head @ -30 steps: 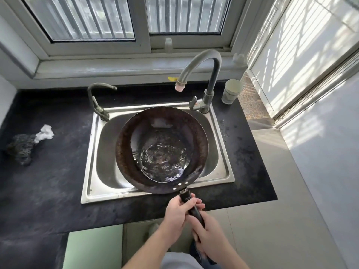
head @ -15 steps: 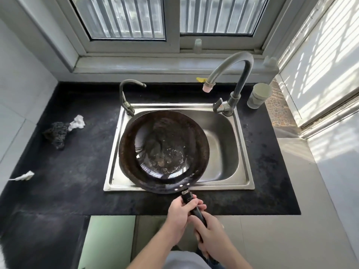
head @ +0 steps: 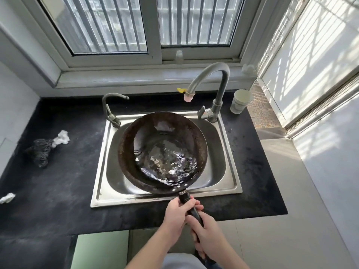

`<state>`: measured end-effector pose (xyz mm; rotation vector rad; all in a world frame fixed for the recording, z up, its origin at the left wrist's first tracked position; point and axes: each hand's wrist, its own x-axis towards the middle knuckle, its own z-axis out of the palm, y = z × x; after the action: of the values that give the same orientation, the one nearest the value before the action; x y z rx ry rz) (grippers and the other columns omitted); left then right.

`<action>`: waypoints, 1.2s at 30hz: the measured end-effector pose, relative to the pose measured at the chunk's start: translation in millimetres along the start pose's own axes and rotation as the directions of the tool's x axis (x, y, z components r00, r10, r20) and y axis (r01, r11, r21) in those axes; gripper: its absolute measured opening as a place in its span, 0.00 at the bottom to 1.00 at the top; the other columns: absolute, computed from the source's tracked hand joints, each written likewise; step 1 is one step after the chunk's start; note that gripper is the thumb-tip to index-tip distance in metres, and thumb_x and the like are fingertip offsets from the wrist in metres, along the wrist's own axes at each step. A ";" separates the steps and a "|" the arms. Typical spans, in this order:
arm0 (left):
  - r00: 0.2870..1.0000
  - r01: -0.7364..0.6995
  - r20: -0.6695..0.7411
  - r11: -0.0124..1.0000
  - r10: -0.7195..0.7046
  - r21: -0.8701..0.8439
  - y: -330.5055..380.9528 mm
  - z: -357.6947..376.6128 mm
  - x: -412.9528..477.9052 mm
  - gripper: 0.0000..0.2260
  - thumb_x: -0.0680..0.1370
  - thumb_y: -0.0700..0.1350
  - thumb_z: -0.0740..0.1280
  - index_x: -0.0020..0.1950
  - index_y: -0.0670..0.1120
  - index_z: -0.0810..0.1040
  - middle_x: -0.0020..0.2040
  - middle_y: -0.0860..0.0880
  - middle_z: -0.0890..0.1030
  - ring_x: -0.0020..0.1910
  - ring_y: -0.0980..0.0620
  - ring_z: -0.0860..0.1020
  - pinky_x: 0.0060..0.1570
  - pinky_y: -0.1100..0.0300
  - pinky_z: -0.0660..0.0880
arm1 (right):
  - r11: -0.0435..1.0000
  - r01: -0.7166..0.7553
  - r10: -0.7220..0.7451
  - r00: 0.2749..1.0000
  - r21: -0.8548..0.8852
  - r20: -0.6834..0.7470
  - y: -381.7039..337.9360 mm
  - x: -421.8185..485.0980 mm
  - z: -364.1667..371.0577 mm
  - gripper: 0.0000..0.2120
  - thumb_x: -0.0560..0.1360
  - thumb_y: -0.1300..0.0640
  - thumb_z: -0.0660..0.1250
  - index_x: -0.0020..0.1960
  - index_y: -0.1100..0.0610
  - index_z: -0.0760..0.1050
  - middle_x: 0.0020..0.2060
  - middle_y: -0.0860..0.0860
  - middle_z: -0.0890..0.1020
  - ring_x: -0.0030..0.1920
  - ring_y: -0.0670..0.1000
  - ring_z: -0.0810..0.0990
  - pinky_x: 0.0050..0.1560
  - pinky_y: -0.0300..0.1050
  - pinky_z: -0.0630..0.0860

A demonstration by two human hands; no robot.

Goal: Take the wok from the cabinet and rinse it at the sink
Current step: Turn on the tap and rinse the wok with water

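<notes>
A dark, rusty-rimmed wok [head: 136, 152] hangs over the steel sink [head: 101, 183], with rippling water pooled in its bottom toward the near side. Its black handle [head: 186, 199] sticks out over the sink's front rim toward me. My left hand [head: 177, 212] is wrapped around the handle close to the wok. My right hand [head: 207, 235] grips the same handle just behind it, hiding the handle's end. The tall curved faucet [head: 221, 78] stands at the sink's back right; its pink-tipped spout is above the wok's far edge and no stream shows.
A small second tap [head: 108, 111] stands at the sink's back left. A pale cup [head: 240, 101] sits on the black counter [head: 58, 181] right of the faucet. A dark scrubber [head: 40, 154] and white scraps [head: 62, 137] lie at the left. Windows rise behind.
The wok has swung from the sink's left side back toward the middle, and the water inside has sloshed to the near right. Both hands keep their grip on the handle.
</notes>
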<state>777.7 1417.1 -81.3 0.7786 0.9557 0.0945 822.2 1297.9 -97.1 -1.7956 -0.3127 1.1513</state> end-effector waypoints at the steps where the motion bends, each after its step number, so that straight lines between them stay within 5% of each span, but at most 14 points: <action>1: 1.000 -0.007 -0.011 1.000 0.007 0.008 2.1 -0.7 1.0 0.06 0.79 0.33 0.66 0.55 0.34 0.76 0.42 0.41 0.85 0.40 0.48 0.86 0.39 0.57 0.83 | 1.000 0.004 -0.004 1.000 0.013 0.006 -2.2 1.8 0.9 0.13 0.71 0.39 0.66 0.39 0.48 0.78 0.25 0.50 0.77 0.19 0.47 0.70 0.20 0.40 0.66; 6: 0.998 -0.019 -0.064 0.999 0.022 0.044 6.4 -11.6 6.1 0.04 0.78 0.35 0.69 0.52 0.37 0.78 0.39 0.44 0.87 0.43 0.47 0.86 0.38 0.58 0.82 | 1.000 0.007 -0.007 1.000 0.022 0.018 -12.9 7.3 9.4 0.13 0.70 0.40 0.67 0.37 0.49 0.78 0.24 0.50 0.77 0.19 0.48 0.71 0.20 0.39 0.67; 14: 0.993 -0.030 -0.115 0.999 0.034 0.039 6.5 -26.8 12.8 0.09 0.75 0.36 0.72 0.53 0.36 0.78 0.43 0.40 0.87 0.47 0.45 0.86 0.42 0.58 0.81 | 0.954 0.050 -0.111 0.975 -0.296 -0.194 -21.4 4.8 35.3 0.05 0.70 0.48 0.70 0.37 0.44 0.75 0.28 0.43 0.81 0.31 0.40 0.80 0.31 0.32 0.71; 18: 0.989 -0.034 -0.143 0.996 0.045 0.079 5.7 -32.2 12.6 0.09 0.75 0.37 0.72 0.53 0.37 0.78 0.43 0.42 0.88 0.46 0.48 0.87 0.40 0.62 0.81 | 0.938 0.053 -0.139 0.963 -0.342 -0.232 -20.3 3.0 41.2 0.06 0.73 0.51 0.72 0.50 0.47 0.79 0.31 0.41 0.80 0.37 0.33 0.78 0.37 0.28 0.72; 21: 0.987 -0.044 -0.151 0.992 0.062 0.122 6.7 -34.1 13.0 0.09 0.74 0.39 0.73 0.52 0.38 0.79 0.44 0.42 0.88 0.47 0.46 0.86 0.44 0.56 0.81 | 0.877 0.047 -0.167 0.963 -0.478 -0.212 -20.4 2.3 45.9 0.15 0.77 0.47 0.66 0.63 0.47 0.74 0.46 0.44 0.84 0.47 0.42 0.82 0.47 0.41 0.77; 24: 0.983 -0.073 -0.160 0.989 0.093 0.125 13.7 -31.9 14.2 0.08 0.74 0.38 0.73 0.51 0.38 0.79 0.44 0.41 0.88 0.44 0.47 0.85 0.40 0.58 0.79 | 0.767 0.001 -0.218 0.941 -0.642 -0.259 -27.8 3.9 49.3 0.14 0.79 0.44 0.59 0.64 0.45 0.68 0.56 0.44 0.81 0.55 0.53 0.82 0.46 0.51 0.74; 28: 0.980 -0.107 -0.158 0.991 0.119 0.085 19.0 -37.1 12.4 0.04 0.76 0.36 0.71 0.49 0.39 0.78 0.41 0.43 0.88 0.39 0.53 0.86 0.32 0.69 0.76 | 0.764 0.010 -0.237 0.935 -0.645 -0.266 -31.5 6.8 54.1 0.13 0.79 0.40 0.57 0.56 0.47 0.69 0.52 0.48 0.83 0.53 0.56 0.82 0.44 0.52 0.72; 33: 0.982 -0.111 -0.138 0.985 0.128 0.131 16.4 -42.8 8.4 0.02 0.76 0.37 0.72 0.47 0.39 0.81 0.41 0.45 0.88 0.43 0.49 0.85 0.35 0.66 0.77 | 0.855 0.031 -0.197 0.943 -0.518 -0.269 -23.9 4.9 54.2 0.12 0.78 0.42 0.63 0.56 0.47 0.73 0.46 0.48 0.85 0.50 0.54 0.83 0.41 0.48 0.71; 36: 0.990 -0.070 -0.121 0.997 0.071 0.016 18.5 -44.6 5.9 0.06 0.75 0.38 0.72 0.51 0.39 0.80 0.43 0.42 0.88 0.44 0.48 0.85 0.44 0.59 0.79 | 0.893 0.053 -0.188 0.946 -0.446 -0.263 -22.5 3.7 54.3 0.10 0.77 0.42 0.65 0.55 0.45 0.75 0.38 0.43 0.81 0.41 0.43 0.81 0.36 0.35 0.70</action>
<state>751.9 1457.7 -88.5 0.8250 1.0452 0.2000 785.9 1343.1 -86.8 -2.2735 -0.5252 0.7366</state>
